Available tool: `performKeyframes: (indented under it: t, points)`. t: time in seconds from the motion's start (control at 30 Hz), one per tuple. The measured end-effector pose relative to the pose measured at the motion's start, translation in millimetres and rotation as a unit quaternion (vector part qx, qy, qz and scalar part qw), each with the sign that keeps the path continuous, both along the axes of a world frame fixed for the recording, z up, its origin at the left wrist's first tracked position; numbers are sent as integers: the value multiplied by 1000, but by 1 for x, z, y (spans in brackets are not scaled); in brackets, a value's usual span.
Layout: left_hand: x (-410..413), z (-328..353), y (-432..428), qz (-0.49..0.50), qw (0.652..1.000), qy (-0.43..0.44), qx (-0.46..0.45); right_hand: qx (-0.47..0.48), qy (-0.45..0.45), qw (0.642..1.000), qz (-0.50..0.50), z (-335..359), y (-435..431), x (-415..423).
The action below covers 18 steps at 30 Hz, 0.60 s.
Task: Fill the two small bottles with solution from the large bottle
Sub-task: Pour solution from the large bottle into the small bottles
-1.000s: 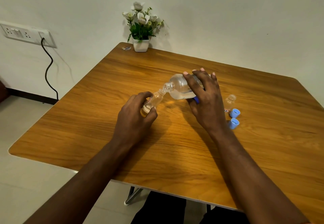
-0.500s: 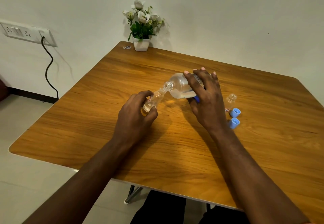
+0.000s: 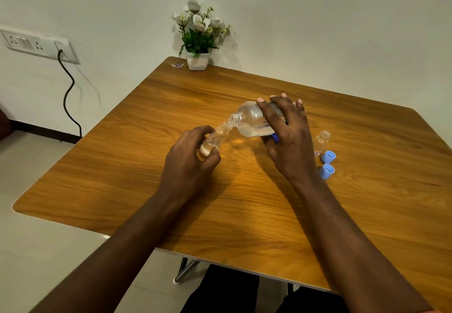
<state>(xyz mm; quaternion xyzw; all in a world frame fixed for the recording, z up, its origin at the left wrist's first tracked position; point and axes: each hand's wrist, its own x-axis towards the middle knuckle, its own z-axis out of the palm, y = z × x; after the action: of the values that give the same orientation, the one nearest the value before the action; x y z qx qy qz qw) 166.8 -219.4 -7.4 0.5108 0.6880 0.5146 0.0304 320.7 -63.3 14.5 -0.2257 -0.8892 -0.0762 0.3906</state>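
Observation:
My right hand (image 3: 287, 139) grips the large clear bottle (image 3: 252, 119), tipped on its side with its open mouth pointing left and down. Its mouth meets the neck of a small clear bottle (image 3: 216, 137), which my left hand (image 3: 189, 163) holds tilted just above the table. A little clear liquid lies at the small bottle's base. A dark blue cap (image 3: 275, 138) shows under my right palm. The second small bottle (image 3: 322, 141) stands upright and uncapped to the right of my right hand.
Two light blue caps (image 3: 328, 157) (image 3: 327, 171) lie on the wooden table (image 3: 146, 166) beside the standing bottle. A white pot of flowers (image 3: 197, 41) sits at the far edge. A socket panel (image 3: 36, 44) with a black cable is on the left wall.
Both hands and bottles hold nearly the same pose. The large bottle stays tipped against the small one; any rise in liquid is too slight to tell.

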Motion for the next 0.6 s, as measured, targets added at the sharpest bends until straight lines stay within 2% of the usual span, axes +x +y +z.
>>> performKeyframes:
  t: [0.6]
  points:
    - [1, 1, 0, 1, 1000, -1, 4, 0, 0, 1000, -1, -1, 2, 1]
